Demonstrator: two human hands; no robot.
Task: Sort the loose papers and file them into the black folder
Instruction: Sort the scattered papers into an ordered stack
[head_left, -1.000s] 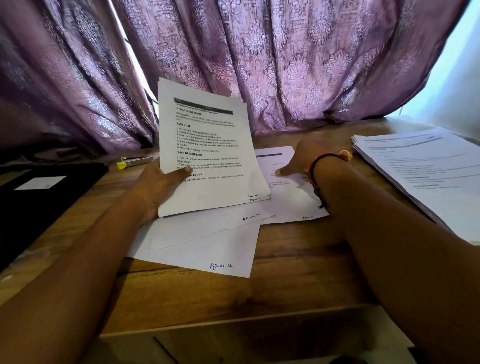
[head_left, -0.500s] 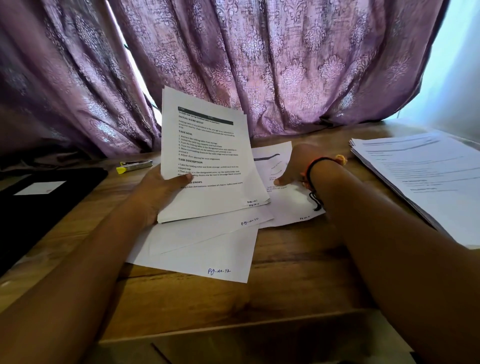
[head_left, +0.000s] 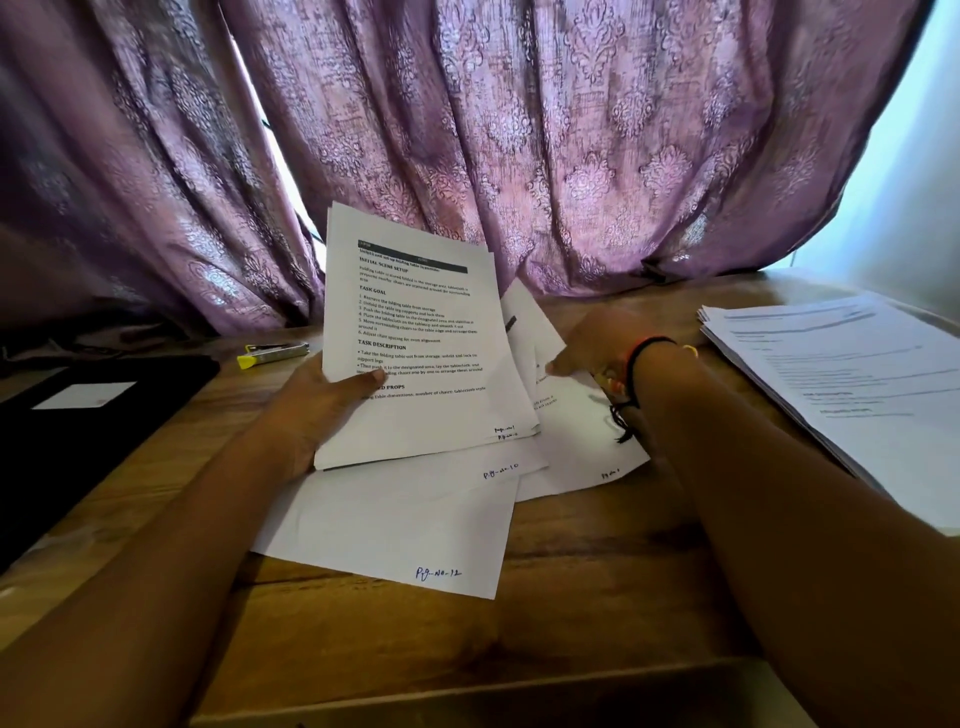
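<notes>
Papers left hand, sheet right hand

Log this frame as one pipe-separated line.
sorting papers | left hand grips paper stack | right hand pinches loose sheet | black folder lying left, untouched

Left hand: holds a thin stack of white printed sheets upright, thumb on the front.
Right hand: lies on one white sheet on the brown wooden bench; its fingers are hard to see.
Loose white pages: flat on the bench, below the held stack.
Black flat folder: far left.
</notes>
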